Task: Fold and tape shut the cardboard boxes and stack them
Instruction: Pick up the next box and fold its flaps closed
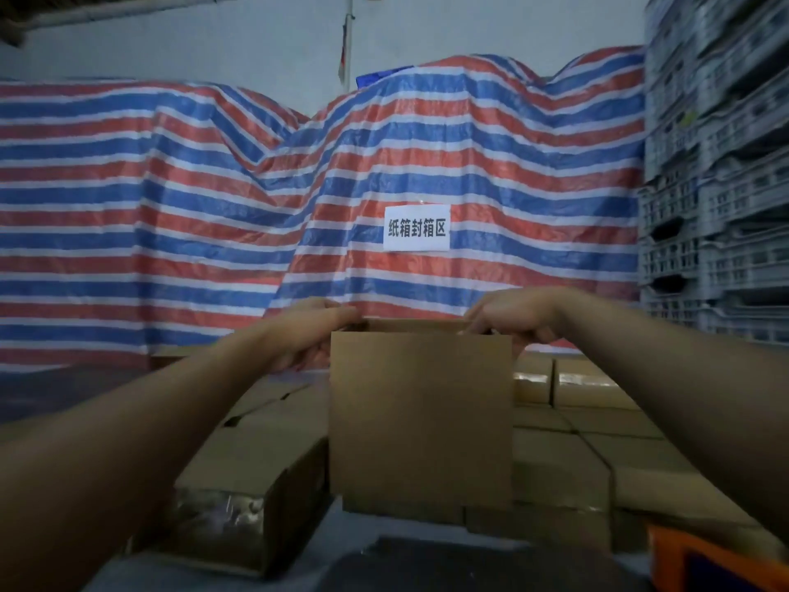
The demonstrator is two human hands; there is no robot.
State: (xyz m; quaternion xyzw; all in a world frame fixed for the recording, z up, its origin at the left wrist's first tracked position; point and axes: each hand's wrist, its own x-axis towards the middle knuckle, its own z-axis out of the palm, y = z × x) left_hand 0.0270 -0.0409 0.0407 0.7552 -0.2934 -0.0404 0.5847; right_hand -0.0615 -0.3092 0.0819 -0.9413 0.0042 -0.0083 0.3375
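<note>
Left hand (305, 335): its grip curls round the box's upper left corner.
Held box (420, 420): one, upright between the two hands, top open.
Right hand (510, 320): grip pinches the top edge at the upper right.
Taped boxes (597, 388): below and beyond the hands; perhaps eight or more, the dim blur hinders counting.
Open box (239, 497): one, below the left grip.
Sign (416, 228): one, above the hands on the striped tarpaulin (170, 207).

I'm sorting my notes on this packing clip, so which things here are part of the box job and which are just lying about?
Part of the job:
- open cardboard box, gripped at its top by the left hand and right hand
- taped boxes stacked behind it
- untaped box at left

Just lying about:
- striped tarpaulin
- paper sign
- grey plastic crates
</note>
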